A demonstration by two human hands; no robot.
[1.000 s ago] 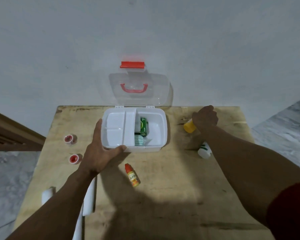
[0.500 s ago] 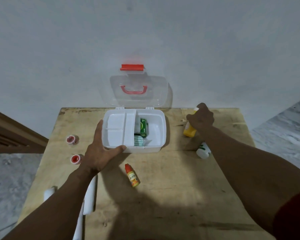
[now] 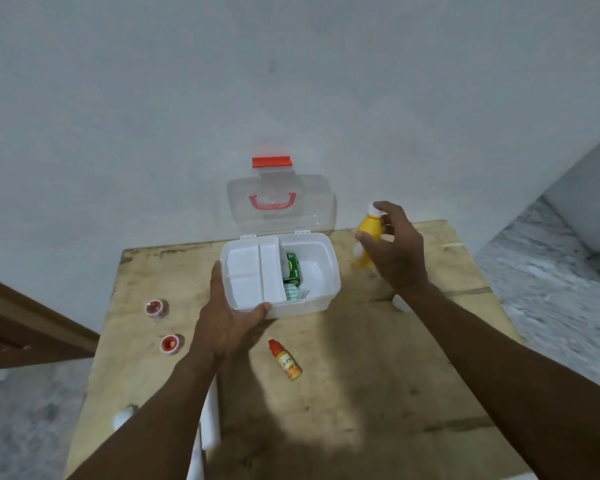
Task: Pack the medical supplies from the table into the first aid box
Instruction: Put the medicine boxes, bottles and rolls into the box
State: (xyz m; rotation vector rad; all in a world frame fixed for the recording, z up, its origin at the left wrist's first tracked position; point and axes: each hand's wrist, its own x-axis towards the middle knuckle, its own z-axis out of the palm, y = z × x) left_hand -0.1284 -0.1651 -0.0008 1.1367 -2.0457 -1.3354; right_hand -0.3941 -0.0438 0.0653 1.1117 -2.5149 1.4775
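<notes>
Fingers of right hand (image 3: 394, 252) are wrapping the yellow bottle (image 3: 367, 237), holding it upright beside the first aid box (image 3: 321, 299). Left hand (image 3: 227, 318) is gripping the box's near-left corner. Advisable: carrying bottle over the rim, laying it into the open right compartment.

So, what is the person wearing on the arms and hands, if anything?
Both forearms are bare, with no sleeves in view. The left hand and the right hand carry no gloves, and no rings, watch or bracelets can be seen on them.
</notes>
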